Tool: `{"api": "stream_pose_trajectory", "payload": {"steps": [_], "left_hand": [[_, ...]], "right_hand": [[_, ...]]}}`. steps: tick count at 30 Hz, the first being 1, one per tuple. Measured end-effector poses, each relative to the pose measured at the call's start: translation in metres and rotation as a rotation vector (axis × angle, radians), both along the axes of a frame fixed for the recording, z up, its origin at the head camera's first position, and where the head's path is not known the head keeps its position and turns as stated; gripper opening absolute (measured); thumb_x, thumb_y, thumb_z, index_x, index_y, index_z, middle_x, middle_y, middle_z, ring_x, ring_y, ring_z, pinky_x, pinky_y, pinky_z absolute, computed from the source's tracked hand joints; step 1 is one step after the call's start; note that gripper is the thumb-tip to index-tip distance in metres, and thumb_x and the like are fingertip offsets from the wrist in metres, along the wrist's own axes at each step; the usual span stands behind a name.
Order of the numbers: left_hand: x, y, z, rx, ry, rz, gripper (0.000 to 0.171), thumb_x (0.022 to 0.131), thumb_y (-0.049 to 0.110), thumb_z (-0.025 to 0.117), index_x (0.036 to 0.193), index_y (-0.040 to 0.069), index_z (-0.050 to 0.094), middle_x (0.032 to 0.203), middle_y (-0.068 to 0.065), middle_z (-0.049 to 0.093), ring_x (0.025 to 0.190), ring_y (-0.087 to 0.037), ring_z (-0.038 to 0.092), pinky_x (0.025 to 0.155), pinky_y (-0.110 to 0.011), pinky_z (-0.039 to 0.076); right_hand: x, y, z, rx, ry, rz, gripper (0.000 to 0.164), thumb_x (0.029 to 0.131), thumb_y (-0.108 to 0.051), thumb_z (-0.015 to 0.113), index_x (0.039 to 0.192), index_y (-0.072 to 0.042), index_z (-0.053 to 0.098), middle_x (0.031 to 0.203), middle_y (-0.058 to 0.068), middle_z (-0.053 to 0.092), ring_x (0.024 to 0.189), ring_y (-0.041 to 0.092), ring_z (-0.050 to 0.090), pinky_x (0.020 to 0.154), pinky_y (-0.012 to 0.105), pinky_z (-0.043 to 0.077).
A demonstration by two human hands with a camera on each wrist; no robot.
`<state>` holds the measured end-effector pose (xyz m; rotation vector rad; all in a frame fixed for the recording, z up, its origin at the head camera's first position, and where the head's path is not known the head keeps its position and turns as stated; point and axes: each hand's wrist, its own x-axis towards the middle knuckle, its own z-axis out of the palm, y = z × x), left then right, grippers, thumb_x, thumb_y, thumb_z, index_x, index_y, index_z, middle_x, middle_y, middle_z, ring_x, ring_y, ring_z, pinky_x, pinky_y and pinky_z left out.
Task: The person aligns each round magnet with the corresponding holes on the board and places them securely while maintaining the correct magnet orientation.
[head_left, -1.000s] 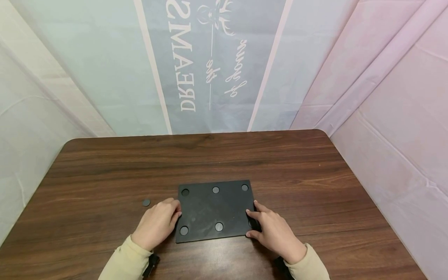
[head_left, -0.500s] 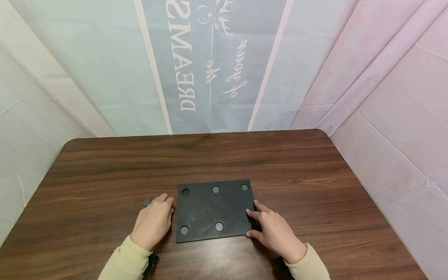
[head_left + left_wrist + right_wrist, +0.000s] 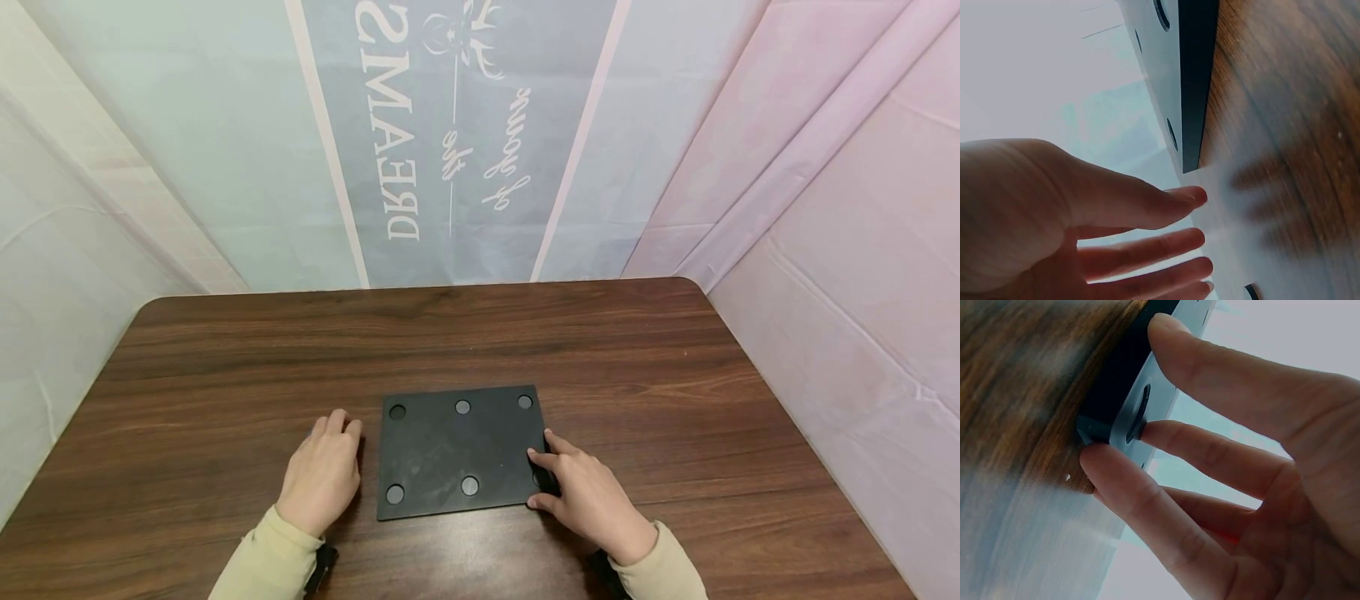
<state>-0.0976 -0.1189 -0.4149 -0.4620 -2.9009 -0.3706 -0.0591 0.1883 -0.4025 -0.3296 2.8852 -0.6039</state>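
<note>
A flat black rectangular board [image 3: 459,446] lies on the table, with several round recesses along its long edges. Most of them show a grey face; the far-left recess [image 3: 397,412] looks darker. My right hand [image 3: 588,496] grips the board's right end, thumb at the near edge and one fingertip on the top beside a recess, as the right wrist view shows. Left of the board, my left hand [image 3: 321,475] hovers over the table, fingers loosely extended and nothing held. A small dark disc [image 3: 1251,292] lies just beyond its fingertips in the left wrist view, mostly covered by the hand in the head view.
The brown wood-grain table [image 3: 465,333] has rounded far corners. Behind it hangs a pale printed backdrop [image 3: 465,150] with lettering, and light cloth [image 3: 847,275] closes off the right side.
My left hand has left the board's left edge and moved left, its fingers now over the small disc seen lying there before. The right hand and the board have stayed put.
</note>
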Motion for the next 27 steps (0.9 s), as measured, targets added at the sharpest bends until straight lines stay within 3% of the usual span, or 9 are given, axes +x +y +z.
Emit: {"api": "stream_pose_trajectory", "payload": {"steps": [5, 12, 17, 27], "left_hand": [[0.0002, -0.0025, -0.0008, -0.019, 0.011, 0.013, 0.018, 0.074, -0.011, 0.065, 0.092, -0.006, 0.066, 0.093, -0.020, 0.058, 0.081, -0.035, 0.057, 0.064, -0.043, 0.051], [0.0005, -0.0050, -0.0032, -0.023, 0.038, 0.025, 0.021, 0.073, -0.011, 0.064, 0.094, -0.008, 0.065, 0.095, -0.024, 0.058, 0.090, -0.043, 0.057, 0.087, -0.056, 0.047], [0.0036, -0.0059, -0.0071, -0.011, 0.064, 0.047, 0.019, 0.073, -0.012, 0.062, 0.092, -0.010, 0.064, 0.094, -0.024, 0.057, 0.090, -0.045, 0.057, 0.086, -0.059, 0.046], [0.0082, -0.0082, -0.0091, 0.017, -0.030, 0.103, 0.028, 0.074, -0.012, 0.060, 0.101, -0.014, 0.060, 0.100, -0.029, 0.054, 0.096, -0.050, 0.053, 0.082, -0.063, 0.044]], "right_hand": [[0.0000, 0.0000, 0.0001, -0.001, -0.004, 0.001, 0.053, 0.072, -0.023, 0.084, 0.119, -0.002, 0.068, 0.135, 0.029, 0.050, 0.114, 0.043, 0.058, 0.084, 0.057, 0.050], [-0.0003, -0.0002, 0.0003, -0.001, 0.006, 0.002, 0.053, 0.072, -0.023, 0.084, 0.118, -0.002, 0.068, 0.135, 0.029, 0.051, 0.113, 0.043, 0.058, 0.083, 0.055, 0.050], [0.0010, 0.0018, -0.0016, -0.002, 0.013, 0.008, 0.053, 0.072, -0.023, 0.084, 0.118, -0.002, 0.068, 0.135, 0.029, 0.051, 0.113, 0.043, 0.058, 0.083, 0.055, 0.051], [0.0035, 0.0056, -0.0060, -0.004, 0.019, 0.013, 0.054, 0.072, -0.023, 0.084, 0.119, -0.002, 0.068, 0.135, 0.029, 0.050, 0.113, 0.043, 0.059, 0.081, 0.054, 0.052]]}}
